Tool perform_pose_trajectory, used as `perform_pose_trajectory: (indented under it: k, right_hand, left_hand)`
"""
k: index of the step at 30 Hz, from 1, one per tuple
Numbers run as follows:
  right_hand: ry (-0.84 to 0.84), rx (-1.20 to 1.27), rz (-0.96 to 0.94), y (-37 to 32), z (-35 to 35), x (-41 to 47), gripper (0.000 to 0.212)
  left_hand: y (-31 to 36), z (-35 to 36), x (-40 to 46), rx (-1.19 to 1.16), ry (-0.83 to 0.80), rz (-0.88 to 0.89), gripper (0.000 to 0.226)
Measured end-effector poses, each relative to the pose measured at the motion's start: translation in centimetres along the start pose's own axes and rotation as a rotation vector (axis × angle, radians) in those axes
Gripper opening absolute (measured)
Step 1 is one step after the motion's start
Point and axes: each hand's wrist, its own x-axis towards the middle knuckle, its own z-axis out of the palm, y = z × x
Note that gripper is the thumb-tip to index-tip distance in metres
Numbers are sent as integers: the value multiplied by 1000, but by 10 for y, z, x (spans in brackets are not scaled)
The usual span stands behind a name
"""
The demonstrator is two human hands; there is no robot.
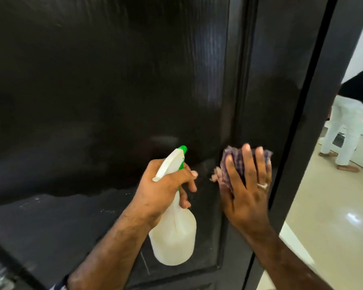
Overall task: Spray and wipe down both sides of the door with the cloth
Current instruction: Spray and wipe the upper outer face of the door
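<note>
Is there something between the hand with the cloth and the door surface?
Nothing visible. The right hand presses the checked cloth flat on the dark door; only the cloth lies between.

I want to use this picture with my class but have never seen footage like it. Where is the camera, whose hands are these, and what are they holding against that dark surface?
There is no machine here. The one picture comes from a camera worn on a person's head, looking forward and down at that person's own hands. The dark surface is a door, standing open, with a pale tiled floor past its edge. The left hand grips a white spray bottle with a green nozzle aimed at the door. The right hand, fingers spread, presses a checked cloth flat against the door. Another person in white trousers stands in the room beyond.
</note>
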Motion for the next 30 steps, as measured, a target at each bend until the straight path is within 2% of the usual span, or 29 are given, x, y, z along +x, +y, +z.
perform_pose_trajectory:
  k: [2,5,8,11,14,15,17,19,20,24,27,30]
  right_hand:
    - [-9,-44,-55,8,-6,7,56]
    - [119,-29,4,3,-7,63,50]
    - [177,19,48,-8,-1,89,50]
    - [55,15,-3,4,6,31,54]
    - [-95,-71,-143,31,0,-11,65]
    - [-87,-61,-129,32,0,-8,63]
    - [13,17,25,10,8,7,56]
    - [96,99,154,-33,23,17,54]
    - [93,132,158,-56,31,17,56]
    - [30,148,21,-122,53,5,58]
    - [3,152,-92,-133,54,8,60]
    - [-1,76,-155,-96,42,9,61]
  left_hand:
    - [3,1,2,-2,-11,-22,35]
    - [9,8,5,9,-49,-10,21]
    - [11,12,5,-16,-51,-5,12]
    - [6,13,2,-23,-37,-22,14]
    - [-7,4,-6,17,-27,-46,23]
    - [-11,0,-9,19,-23,-58,32]
    - [-15,-10,-18,13,8,-86,48]
    - [-16,-23,-27,-5,37,-51,36]
    - [-16,-30,-31,-21,47,-25,29]
    - [-19,-60,-48,-49,156,20,12]
    - [-23,-82,-58,-46,239,-23,25]
    - [-28,-92,-61,-50,256,-44,35]
